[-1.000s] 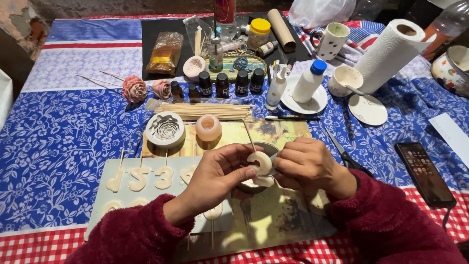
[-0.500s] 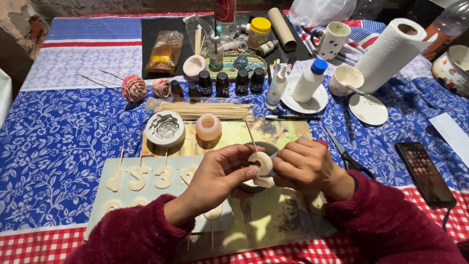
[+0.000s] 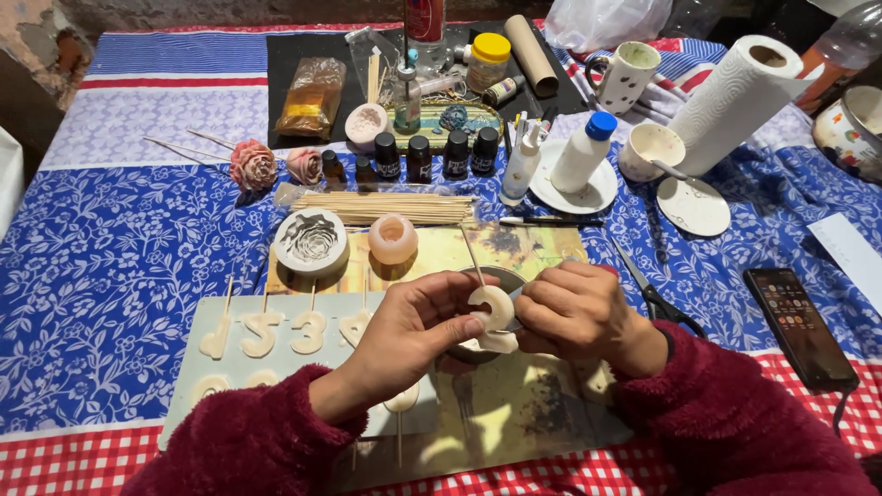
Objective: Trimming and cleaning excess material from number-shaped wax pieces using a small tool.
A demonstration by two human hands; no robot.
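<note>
Both hands meet at a cream, ring-shaped wax numeral on a thin wooden stick (image 3: 496, 308), held up just above the middle of the counter. The left hand (image 3: 413, 331) pinches its left side, thumb on top and fingertips beneath, in a narrow grip closed on the wax. The right hand (image 3: 579, 312) closes on the right side, fingers curled tight round the piece; whether it also holds a small tool I cannot tell. The stick slants up and to the left from the numeral.

Directly under the hands sits a dark round bowl (image 3: 501, 276), mostly hidden. To the left lies a pale grey flat mould tray (image 3: 207, 377) bearing more cream wax numerals on sticks (image 3: 276, 331). Beyond the hands stand a round grey rose-patterned mould (image 3: 311, 242) and a small peach round candle (image 3: 393, 238), just beside each other, with a bundle of wooden sticks (image 3: 386, 208) behind them. Black-handled scissors (image 3: 654, 296) lie near the right wrist, and a dark smartphone (image 3: 801, 326) lies farther right on the blue floral cloth (image 3: 110, 257).
</note>
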